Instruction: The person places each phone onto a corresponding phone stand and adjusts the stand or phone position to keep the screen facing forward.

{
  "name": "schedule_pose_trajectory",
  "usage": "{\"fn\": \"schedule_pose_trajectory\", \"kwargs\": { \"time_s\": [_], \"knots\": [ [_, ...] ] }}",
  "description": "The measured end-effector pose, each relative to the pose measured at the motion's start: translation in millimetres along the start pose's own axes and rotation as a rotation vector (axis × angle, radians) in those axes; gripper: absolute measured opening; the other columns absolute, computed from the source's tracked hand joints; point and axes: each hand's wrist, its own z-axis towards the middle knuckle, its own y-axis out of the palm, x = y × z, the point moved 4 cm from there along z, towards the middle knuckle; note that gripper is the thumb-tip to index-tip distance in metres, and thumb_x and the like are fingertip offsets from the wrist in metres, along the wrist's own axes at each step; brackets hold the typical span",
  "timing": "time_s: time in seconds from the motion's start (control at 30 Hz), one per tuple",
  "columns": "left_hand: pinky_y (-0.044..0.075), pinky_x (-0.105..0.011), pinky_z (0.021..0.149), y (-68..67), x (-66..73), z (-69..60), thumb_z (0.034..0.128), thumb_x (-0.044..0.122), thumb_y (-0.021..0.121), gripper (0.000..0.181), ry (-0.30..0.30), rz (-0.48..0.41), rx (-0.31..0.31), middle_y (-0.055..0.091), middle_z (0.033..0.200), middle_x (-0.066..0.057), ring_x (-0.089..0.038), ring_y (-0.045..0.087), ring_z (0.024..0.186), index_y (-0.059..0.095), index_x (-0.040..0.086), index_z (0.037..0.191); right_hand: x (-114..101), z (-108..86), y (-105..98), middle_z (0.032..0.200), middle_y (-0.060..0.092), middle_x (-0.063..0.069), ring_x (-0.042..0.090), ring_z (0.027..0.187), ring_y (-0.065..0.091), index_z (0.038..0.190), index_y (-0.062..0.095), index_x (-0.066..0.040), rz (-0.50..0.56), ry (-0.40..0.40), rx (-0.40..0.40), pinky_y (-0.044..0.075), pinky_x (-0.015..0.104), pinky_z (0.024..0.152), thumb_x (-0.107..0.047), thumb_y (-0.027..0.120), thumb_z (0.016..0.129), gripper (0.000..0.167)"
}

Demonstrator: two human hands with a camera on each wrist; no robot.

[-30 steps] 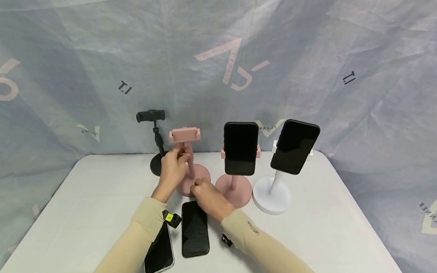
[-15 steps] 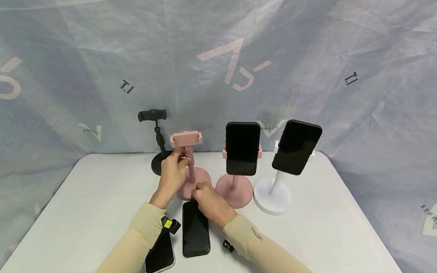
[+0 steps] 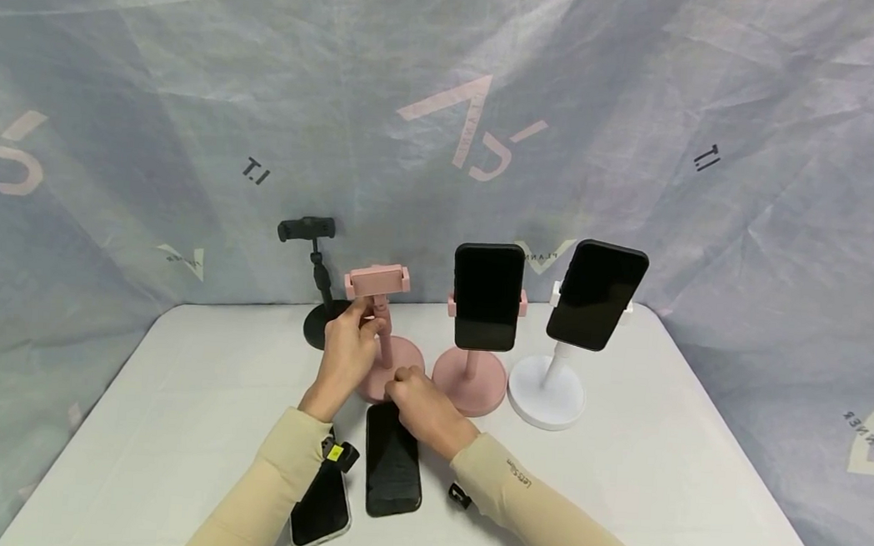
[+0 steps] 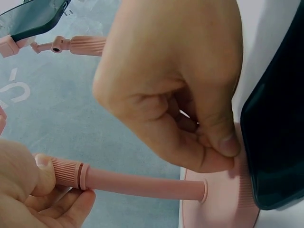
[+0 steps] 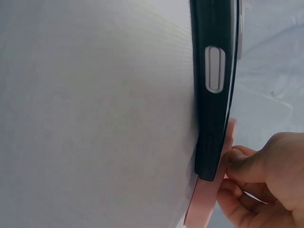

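In the head view, a pink phone stand (image 3: pixel 378 282) with nothing in its holder stands left of centre. My left hand (image 3: pixel 347 353) grips its pole; the left wrist view shows those fingers round the ribbed collar (image 4: pixel 67 172). At the front of the stand's round base (image 3: pixel 409 356), my right hand (image 3: pixel 430 408) holds the rim, thumb and curled fingers against it in the right wrist view. A black phone (image 3: pixel 393 462) lies flat just in front of that base, its far end close to the rim.
A second phone (image 3: pixel 323 504) with a light edge lies partly under the left forearm. Behind left stands a black phone stand (image 3: pixel 321 278). To the right, another pink stand (image 3: pixel 471 384) and a white stand (image 3: pixel 547 392) each hold a black phone. A printed cloth (image 3: pixel 445 140) hangs behind.
The pink stand has slid a little towards me, its base now nearer the flat black phone. Both hands stay on it. The head view has shifted slightly.
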Motion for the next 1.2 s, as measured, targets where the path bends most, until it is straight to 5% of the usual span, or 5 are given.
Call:
{"fn": "schedule_pose_trajectory", "kwargs": {
  "time_s": [1.2],
  "knots": [
    [0.061,-0.051,0.081,-1.9,10.0,-24.3,0.0999,0.006,0.066,0.022,0.055,-0.027,-0.043,0.074,0.115,-0.020,-0.035,0.076,0.098,0.065,0.001,0.121,-6.8,-22.7,-12.4,0.078,0.063,0.002,0.013,0.071,0.060,0.083,0.075,-0.009,0.024,-0.056,-0.008,0.047,0.019,0.061,0.007,0.068,0.087,0.018]
  ]
}}
